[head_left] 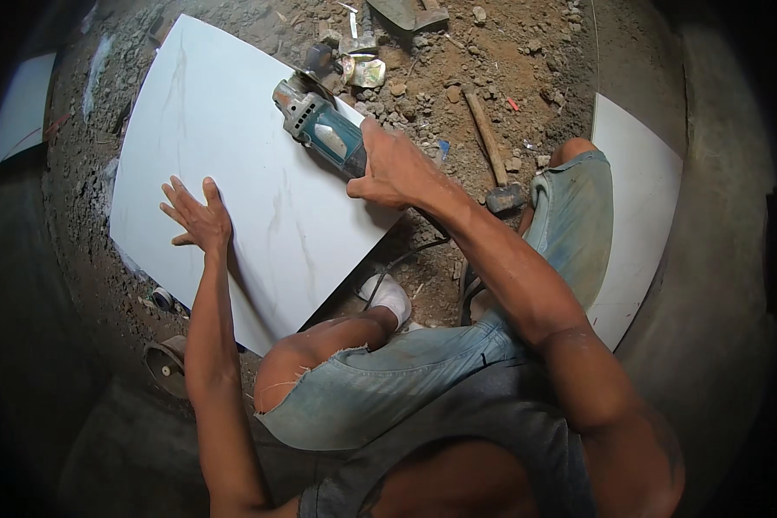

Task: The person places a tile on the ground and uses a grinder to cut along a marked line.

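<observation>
A large white tile with faint grey veins lies on the rubble-strewn dirt floor. The left hand presses flat, fingers spread, near its left edge. The right hand grips a teal angle grinder at its right edge.

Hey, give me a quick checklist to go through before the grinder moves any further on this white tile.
1. Right hand wrapped around the angle grinder body: ok.
2. Left hand flat on the white tile, well away from the disc end: ok.
3. Disc guard and disc condition: cannot tell, the head is partly hidden at the tile's edge.
4. Power cord running under the tile corner near the foot: not ok, it sits close to the work.
5. Tile support: not ok, it rests on loose rubble.
6. Hammer lies clear on the dirt: ok.
</observation>
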`<state>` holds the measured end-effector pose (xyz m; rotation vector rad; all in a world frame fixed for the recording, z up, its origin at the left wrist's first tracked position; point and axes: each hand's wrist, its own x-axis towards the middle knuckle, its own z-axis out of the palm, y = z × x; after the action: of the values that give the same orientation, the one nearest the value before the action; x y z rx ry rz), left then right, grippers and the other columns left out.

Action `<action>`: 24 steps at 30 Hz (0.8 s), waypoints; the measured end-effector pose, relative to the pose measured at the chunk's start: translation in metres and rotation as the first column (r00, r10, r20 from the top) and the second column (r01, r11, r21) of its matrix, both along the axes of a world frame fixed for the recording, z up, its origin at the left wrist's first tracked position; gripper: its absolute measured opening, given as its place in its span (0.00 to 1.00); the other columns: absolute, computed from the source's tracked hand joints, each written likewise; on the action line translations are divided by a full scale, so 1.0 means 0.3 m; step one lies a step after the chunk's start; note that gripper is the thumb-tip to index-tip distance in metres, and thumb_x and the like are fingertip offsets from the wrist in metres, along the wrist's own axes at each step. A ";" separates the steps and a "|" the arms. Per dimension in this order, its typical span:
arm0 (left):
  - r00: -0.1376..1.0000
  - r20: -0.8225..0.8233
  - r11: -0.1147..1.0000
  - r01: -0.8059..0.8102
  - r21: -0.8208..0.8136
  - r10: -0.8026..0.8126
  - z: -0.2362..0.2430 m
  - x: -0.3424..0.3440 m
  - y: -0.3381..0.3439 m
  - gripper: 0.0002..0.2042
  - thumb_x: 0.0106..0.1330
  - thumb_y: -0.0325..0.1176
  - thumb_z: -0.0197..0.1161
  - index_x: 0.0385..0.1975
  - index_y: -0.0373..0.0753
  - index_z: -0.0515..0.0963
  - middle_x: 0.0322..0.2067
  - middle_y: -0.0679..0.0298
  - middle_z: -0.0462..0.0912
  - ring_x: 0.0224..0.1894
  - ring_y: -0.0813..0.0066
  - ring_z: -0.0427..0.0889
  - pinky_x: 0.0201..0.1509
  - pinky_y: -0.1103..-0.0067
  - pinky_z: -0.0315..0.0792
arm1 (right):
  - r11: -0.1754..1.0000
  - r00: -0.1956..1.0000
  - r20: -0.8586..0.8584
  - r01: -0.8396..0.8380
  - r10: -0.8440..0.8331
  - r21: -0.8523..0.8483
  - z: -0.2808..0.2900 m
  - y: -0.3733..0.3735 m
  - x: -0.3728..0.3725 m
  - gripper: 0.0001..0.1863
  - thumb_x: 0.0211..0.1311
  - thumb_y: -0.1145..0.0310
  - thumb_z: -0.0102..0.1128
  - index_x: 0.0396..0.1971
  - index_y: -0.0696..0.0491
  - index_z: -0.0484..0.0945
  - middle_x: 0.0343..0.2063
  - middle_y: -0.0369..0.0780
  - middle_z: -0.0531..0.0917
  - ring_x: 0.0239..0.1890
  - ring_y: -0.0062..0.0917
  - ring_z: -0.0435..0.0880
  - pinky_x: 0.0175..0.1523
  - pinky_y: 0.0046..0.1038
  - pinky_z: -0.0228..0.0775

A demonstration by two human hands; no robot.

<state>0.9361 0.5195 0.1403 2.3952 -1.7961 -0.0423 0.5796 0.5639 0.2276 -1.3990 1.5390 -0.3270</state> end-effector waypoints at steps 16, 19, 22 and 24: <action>1.000 -0.012 1.000 0.010 -0.008 -0.010 0.006 -0.002 -0.004 0.48 0.64 0.77 0.36 0.76 0.47 0.49 0.77 0.56 0.43 0.78 0.44 0.34 0.62 0.23 0.30 | 1.000 0.999 -0.032 0.003 -0.004 -0.016 0.005 0.015 -0.005 0.27 0.42 0.66 0.70 0.38 0.67 0.68 0.26 0.53 0.84 0.36 0.50 0.86 0.46 0.42 0.79; 1.000 -0.014 1.000 0.011 -0.010 -0.011 0.007 -0.003 -0.004 0.48 0.65 0.77 0.36 0.76 0.47 0.49 0.77 0.56 0.43 0.78 0.44 0.34 0.62 0.23 0.30 | 1.000 1.000 -0.028 0.006 -0.007 -0.030 -0.007 0.025 -0.007 0.27 0.42 0.66 0.70 0.38 0.67 0.68 0.26 0.53 0.84 0.36 0.50 0.86 0.46 0.42 0.79; 1.000 -0.019 1.000 0.014 -0.011 -0.014 0.007 -0.002 -0.003 0.47 0.65 0.76 0.37 0.76 0.47 0.49 0.77 0.56 0.43 0.78 0.44 0.34 0.62 0.23 0.30 | 0.998 0.999 -0.038 0.009 -0.011 -0.061 -0.019 0.034 -0.007 0.27 0.42 0.66 0.70 0.38 0.67 0.68 0.26 0.53 0.84 0.35 0.50 0.86 0.46 0.42 0.79; 1.000 -0.022 1.000 0.014 -0.012 -0.015 0.006 0.000 -0.003 0.47 0.65 0.76 0.37 0.76 0.47 0.49 0.77 0.56 0.43 0.78 0.44 0.34 0.62 0.23 0.30 | 0.999 1.000 -0.021 0.009 -0.009 -0.038 -0.010 0.036 -0.011 0.27 0.42 0.66 0.70 0.38 0.67 0.68 0.25 0.53 0.84 0.35 0.50 0.86 0.46 0.43 0.79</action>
<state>0.9360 0.5187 0.1420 2.3644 -1.7989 -0.0585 0.5764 0.5748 0.2245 -1.4290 1.5639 -0.3492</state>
